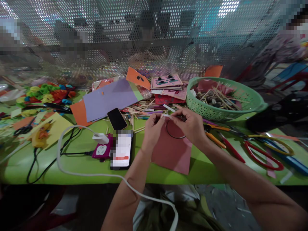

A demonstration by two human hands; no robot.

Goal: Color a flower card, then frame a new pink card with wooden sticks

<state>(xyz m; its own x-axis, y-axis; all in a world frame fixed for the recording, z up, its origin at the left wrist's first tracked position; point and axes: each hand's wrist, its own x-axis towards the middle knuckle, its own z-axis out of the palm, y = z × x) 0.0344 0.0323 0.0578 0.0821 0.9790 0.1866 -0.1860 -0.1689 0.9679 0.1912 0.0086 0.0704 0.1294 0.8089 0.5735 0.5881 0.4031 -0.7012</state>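
Note:
My left hand [153, 129] and my right hand [190, 124] are close together, fingertips pinched on a narrow white strip [168, 108]. One end of the strip sticks up to the upper left of my right fingers. A thin dark ring [174, 137], like a wire hoop, hangs beneath the fingers; its upper part is hidden by my right hand. Under both hands lies a sheet of dull red paper [170, 155] on the green table. Whether the strip wraps around the ring cannot be made out.
A green basket [223, 114] of sticks and stones stands back right. Scissors [263, 155] and pliers [232, 147] lie right. Left are a lit phone [122, 150], a dark phone [117, 119], a purple socket [102, 149], a yellow glue gun [41, 134] and a white cable [96, 175].

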